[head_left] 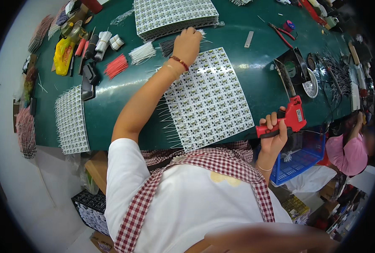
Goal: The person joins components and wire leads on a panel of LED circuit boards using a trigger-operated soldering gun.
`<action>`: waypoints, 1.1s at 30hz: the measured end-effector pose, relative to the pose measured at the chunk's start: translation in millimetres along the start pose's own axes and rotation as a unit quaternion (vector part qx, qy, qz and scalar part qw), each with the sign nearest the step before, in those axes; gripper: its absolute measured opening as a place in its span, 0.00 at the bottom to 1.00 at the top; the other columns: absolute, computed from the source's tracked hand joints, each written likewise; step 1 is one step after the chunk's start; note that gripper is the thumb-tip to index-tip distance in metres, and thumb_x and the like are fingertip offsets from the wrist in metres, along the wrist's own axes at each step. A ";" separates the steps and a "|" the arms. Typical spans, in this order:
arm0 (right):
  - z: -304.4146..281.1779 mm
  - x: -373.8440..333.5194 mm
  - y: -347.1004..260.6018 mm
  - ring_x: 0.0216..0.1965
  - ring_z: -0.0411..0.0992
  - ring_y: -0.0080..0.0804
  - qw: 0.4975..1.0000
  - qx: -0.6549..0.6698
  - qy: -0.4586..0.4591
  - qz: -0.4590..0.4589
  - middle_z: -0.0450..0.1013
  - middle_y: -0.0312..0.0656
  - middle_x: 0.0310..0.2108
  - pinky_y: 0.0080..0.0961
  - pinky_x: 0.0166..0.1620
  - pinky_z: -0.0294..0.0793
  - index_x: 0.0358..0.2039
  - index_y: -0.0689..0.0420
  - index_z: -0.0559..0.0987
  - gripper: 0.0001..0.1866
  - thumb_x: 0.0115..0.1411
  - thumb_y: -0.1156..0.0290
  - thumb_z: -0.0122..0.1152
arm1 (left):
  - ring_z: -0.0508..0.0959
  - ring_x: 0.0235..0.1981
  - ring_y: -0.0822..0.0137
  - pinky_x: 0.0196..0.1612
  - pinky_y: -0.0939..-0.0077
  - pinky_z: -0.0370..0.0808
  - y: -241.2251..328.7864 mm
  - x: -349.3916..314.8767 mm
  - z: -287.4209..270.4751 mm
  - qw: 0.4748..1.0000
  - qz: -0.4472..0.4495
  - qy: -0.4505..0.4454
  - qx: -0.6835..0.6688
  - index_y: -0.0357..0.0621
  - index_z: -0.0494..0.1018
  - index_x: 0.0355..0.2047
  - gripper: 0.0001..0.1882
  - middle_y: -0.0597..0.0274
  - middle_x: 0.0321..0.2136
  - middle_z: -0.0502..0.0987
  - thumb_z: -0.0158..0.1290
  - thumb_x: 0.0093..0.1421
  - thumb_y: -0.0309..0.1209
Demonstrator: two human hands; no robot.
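Note:
My left hand (188, 45) reaches across to the far side of a white circuit-board panel (210, 99). Its fingers are bent down among short wires, between a black wire bundle (167, 47) and some white wires (202, 34); what the fingertips pinch is hidden. Thin wires stick out along the panel's left edge. To the right of the panel, my right hand (274, 130) is wrapped around the handle of a red soldering gun (296, 114). The gun's long metal nose points up and away, toward a black stand (295, 69).
A stack of panels (177, 17) lies at the back; another wired panel (72, 120) is at left. Red wires (116, 66) and white wires (142, 53) lie between. Red-handled pliers (283, 36), a metal dish (310, 86) and a blue crate (295, 162) are right. Someone in pink (343, 152) sits beyond.

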State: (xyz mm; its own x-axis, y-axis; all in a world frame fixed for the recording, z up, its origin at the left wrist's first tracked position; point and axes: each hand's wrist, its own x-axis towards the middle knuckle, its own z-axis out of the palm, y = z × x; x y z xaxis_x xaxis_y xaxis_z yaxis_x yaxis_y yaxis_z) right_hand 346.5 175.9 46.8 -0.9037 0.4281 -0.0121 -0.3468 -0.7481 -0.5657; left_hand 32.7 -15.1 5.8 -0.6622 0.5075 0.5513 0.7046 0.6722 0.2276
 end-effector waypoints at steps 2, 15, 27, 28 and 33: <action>11.9 -0.2 1.0 0.30 0.67 0.27 1.000 -0.011 -0.002 -0.005 0.67 0.40 0.31 0.36 0.45 0.71 0.55 0.56 0.63 0.20 0.63 0.72 0.52 | 0.79 0.26 0.62 0.31 0.68 0.76 21.3 -2.8 -26.2 0.988 -0.062 -0.069 -0.125 0.41 0.76 0.29 0.06 0.56 0.26 0.77 0.48 0.59 0.26; 73.5 10.0 45.0 0.28 0.72 0.27 0.964 -0.253 0.039 0.069 0.72 0.42 0.29 0.22 0.31 0.73 0.51 0.63 0.65 0.20 0.58 0.80 0.57 | 0.79 0.20 0.67 0.25 0.75 0.74 136.6 -100.2 -116.5 0.867 -0.117 -0.199 -0.442 0.35 0.76 0.32 0.07 0.55 0.19 0.77 0.50 0.60 0.26; 74.5 -1.3 59.2 0.27 0.70 0.23 0.964 -0.248 0.030 0.094 0.70 0.40 0.30 0.20 0.30 0.71 0.51 0.63 0.65 0.21 0.56 0.83 0.57 | 0.78 0.21 0.64 0.26 0.72 0.74 138.0 -124.0 -120.4 0.861 -0.135 -0.164 -0.462 0.35 0.76 0.34 0.07 0.54 0.23 0.77 0.50 0.58 0.23; 73.8 -3.2 59.3 0.27 0.69 0.22 0.960 -0.264 0.037 0.083 0.70 0.39 0.31 0.19 0.30 0.71 0.51 0.63 0.65 0.22 0.56 0.84 0.57 | 0.78 0.21 0.64 0.26 0.72 0.74 138.6 -124.0 -120.4 0.863 -0.134 -0.160 -0.459 0.35 0.76 0.34 0.07 0.54 0.23 0.77 0.50 0.58 0.23; 79.1 -6.8 63.0 0.29 0.71 0.23 0.947 -0.306 0.019 0.092 0.71 0.40 0.34 0.18 0.34 0.73 0.50 0.64 0.67 0.22 0.55 0.84 0.60 | 0.77 0.22 0.62 0.27 0.72 0.74 137.3 -129.3 -123.5 0.862 -0.136 -0.141 -0.468 0.36 0.76 0.33 0.06 0.55 0.24 0.76 0.50 0.57 0.22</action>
State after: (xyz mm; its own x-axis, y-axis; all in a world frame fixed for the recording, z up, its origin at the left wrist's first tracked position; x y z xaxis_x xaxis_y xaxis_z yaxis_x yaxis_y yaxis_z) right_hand 310.9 85.7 76.5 -0.9208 0.3457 -0.1805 0.0375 -0.3823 -0.9233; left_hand 246.6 -54.9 64.9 -0.7776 0.5997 0.1890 0.3242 0.1248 0.9377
